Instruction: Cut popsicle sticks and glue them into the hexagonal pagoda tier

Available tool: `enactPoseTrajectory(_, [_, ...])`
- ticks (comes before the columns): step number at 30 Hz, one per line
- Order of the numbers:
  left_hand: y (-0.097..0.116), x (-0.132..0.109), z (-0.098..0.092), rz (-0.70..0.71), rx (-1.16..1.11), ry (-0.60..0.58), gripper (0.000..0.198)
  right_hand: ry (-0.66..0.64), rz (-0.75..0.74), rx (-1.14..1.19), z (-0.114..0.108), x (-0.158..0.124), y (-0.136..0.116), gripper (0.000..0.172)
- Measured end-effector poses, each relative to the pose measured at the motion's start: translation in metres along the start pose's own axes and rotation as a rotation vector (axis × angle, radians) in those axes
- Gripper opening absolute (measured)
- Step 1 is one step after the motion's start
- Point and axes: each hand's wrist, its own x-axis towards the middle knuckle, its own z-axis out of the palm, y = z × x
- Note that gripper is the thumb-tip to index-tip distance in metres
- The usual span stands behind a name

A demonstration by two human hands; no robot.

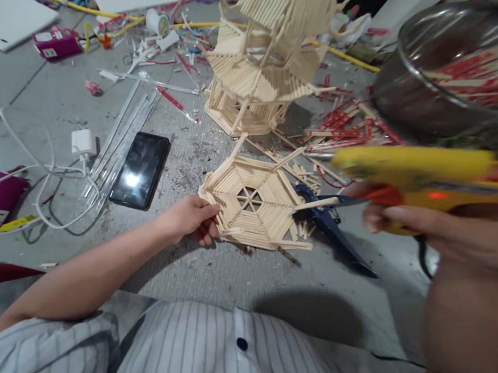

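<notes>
My left hand [198, 219] pinches the near left edge of a web-like hexagonal panel [274, 218] made of thin wooden sticks. A small spoked opening sits at the panel's middle, and several longer sticks jut from its corners. In my right hand [406, 216] is a yellow glue gun [412, 162] with an orange trigger and a lit red light. Its metal nozzle points left, over the panel's right side. Beneath the glue gun, dark blue pliers [336, 240] lie against the panel's right edge. Behind the panel stands a tiered stick structure [263, 73].
A black phone [140, 170] lies left of the panel, beside clear glue sticks [118, 124] and a white charger [83, 141] with looped cable. Purple power strips [57, 43] are farther left. A plastic-lined bucket [419, 80] holds sticks at right, near scattered red-and-wood scraps [350, 121].
</notes>
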Motion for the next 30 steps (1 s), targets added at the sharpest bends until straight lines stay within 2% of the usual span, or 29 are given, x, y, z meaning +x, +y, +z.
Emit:
enactPoseTrajectory(1, [-0.001,0.001,0.000,0.000,-0.007,-0.002,0.040,-0.068,0.027,0.121,0.011,0.006,-0.011,0.026])
enactPoseTrajectory(2, [-0.001,0.001,0.000,0.001,-0.012,-0.001,0.039,-0.079,0.039,0.174,0.020,0.012,-0.019,0.025])
enactPoseTrajectory(4, [-0.003,0.002,-0.001,0.006,-0.019,0.007,0.037,-0.211,0.048,0.172,0.035,0.020,-0.030,0.026])
enactPoseTrajectory(6, [-0.004,0.002,0.000,0.016,-0.021,0.014,0.035,-0.258,0.028,0.152,0.045,0.025,-0.037,0.026])
enactPoseTrajectory(9, [-0.005,0.002,0.002,0.014,-0.018,0.027,0.035,-0.295,-0.038,0.161,0.055,0.029,-0.043,0.026])
enactPoseTrajectory(13, [-0.005,0.001,0.005,0.023,-0.028,0.080,0.033,-0.432,-0.121,0.050,0.067,0.036,-0.037,0.032])
enactPoseTrajectory(18, [-0.004,0.001,0.005,0.024,-0.021,0.089,0.032,-0.445,-0.184,-0.084,0.083,0.045,-0.026,0.037])
enactPoseTrajectory(23, [-0.004,0.001,0.005,0.027,0.022,0.078,0.034,-0.451,-0.181,-0.205,0.091,0.048,-0.034,0.035])
enactPoseTrajectory(30, [-0.004,0.002,0.006,0.041,0.030,0.084,0.034,-0.472,-0.213,-0.240,0.098,0.052,-0.042,0.034])
